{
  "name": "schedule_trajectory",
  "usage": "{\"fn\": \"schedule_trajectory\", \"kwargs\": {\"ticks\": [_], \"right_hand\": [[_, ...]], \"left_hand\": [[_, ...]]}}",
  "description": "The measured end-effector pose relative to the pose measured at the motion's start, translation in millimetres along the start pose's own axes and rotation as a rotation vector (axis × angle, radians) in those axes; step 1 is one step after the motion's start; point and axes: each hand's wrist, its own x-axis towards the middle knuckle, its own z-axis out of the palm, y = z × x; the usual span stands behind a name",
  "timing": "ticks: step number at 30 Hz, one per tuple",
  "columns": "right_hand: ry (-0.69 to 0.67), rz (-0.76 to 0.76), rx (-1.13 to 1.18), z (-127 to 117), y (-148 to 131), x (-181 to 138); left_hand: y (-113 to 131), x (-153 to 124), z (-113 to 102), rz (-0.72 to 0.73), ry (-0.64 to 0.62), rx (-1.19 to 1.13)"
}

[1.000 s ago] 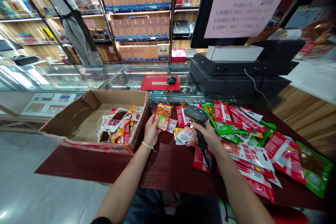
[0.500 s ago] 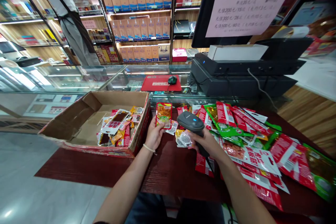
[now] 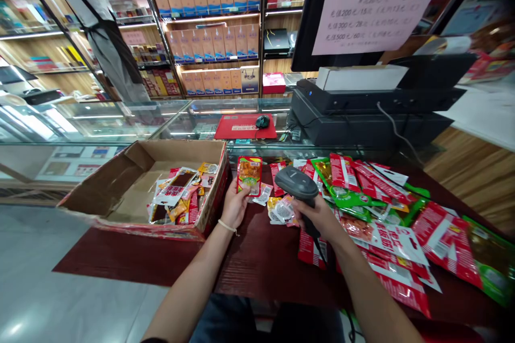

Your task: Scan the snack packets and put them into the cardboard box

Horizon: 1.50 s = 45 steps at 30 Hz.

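Note:
Between the thumb and fingers of my left hand (image 3: 236, 202) is a small red snack packet (image 3: 250, 174), held upright with its printed face toward me. My right hand (image 3: 317, 215) is wrapped round the handle of a dark grey barcode scanner (image 3: 296, 183), whose head points left toward the packet. Below the scanner head lie small yellow and clear packets (image 3: 281, 209) on the dark red table (image 3: 257, 265). A pile of larger red, white and green snack bags (image 3: 396, 238) spreads to the right, partly behind my right forearm.
An open cardboard box (image 3: 102, 182) with several mixed packets in it stands at the left. Behind are a glass counter with a red mouse pad (image 3: 237, 126), a mouse (image 3: 263, 121) and a black till (image 3: 362, 112). A person in an apron (image 3: 108, 37) stands near the shelves.
The scanner has shifted very slightly right, and its blue light no longer shows. My left hand still holds the packet in nearly the same place. The person at the back has an arm raised in view.

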Motion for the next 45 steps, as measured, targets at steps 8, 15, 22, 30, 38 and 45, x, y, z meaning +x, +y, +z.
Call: {"fn": "schedule_trajectory", "kwargs": {"ticks": [8, 15, 22, 30, 38, 45], "right_hand": [[0.0, 0.023, 0.061, -8.0, -4.0, 5.3], [0.011, 0.032, 0.089, 1.9, -2.3, 7.4], [-0.007, 0.056, 0.122, 16.3, -6.9, 10.3], [0.005, 0.049, 0.128, 20.7, -13.4, 8.9], [0.068, 0.029, 0.16, 3.3, -16.6, 10.0], [0.151, 0.079, 0.184, -12.0, -20.4, 9.6]], "left_hand": [[46.5, -30.4, 27.7, 0.283, 0.038, 0.335], [154.8, -59.4, -2.5, 0.634, 0.215, 0.793], [198.3, -38.4, -113.1, 0.547, 0.426, 1.17], [187.9, -30.0, -124.5, 0.465, 0.294, 1.377], [185.3, -60.2, -54.1, 0.81, 0.356, 1.359], [121.2, -61.9, 42.6, 0.872, -0.095, 1.271]]}}
